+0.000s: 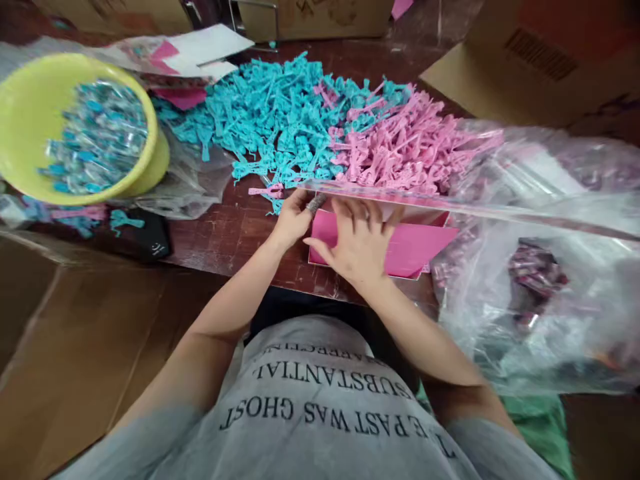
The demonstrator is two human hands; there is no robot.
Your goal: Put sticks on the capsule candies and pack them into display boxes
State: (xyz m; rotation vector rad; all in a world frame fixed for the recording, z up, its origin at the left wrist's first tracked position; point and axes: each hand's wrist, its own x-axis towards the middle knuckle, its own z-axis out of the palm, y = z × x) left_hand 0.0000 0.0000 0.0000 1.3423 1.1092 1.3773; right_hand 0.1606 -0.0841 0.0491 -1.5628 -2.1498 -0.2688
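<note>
Pink card (415, 250) lies flat on the dark wooden table (220, 233), at its near edge, right in front of the person's torso.

Right hand (357, 243) sits palm-down on the card's left half, fingers spread and flat. It's pressing, not gripping, with nothing enclosed.

Left hand (293, 220) is at the card's far-left corner, fingers curled in toward the edge. One fingertip has a grey wrap. Can't tell if it pinches the card edge, a small piece, or nothing, since the fingertips are hidden behind the knuckles.

Handling, my read: thin, light, glossy sheet stock. Stiff enough to stay flat, would crease if bent hard, probably slides easily on the wood. Best taken at an edge or corner, thumb under and fingers on top. A flat palm only pins it.

Pose: both forearms come in from the near side, elbows out, wrists converging over the card. Right wrist is bent back a little, left roughly straight.

Around it:
- Heap of teal plastic pieces (270, 113) far centre.
- Heap of pink plastic pieces (400, 143) touching it on the right. Both heaps sit just beyond the card.
- Clear plastic bag (525, 267) fills the right side, its rim running across the card's far edge.
- Yellow bowl (30, 113) far left, holding wrapped teal items (97, 137).
- Cardboard box (525, 60) far right.
</note>
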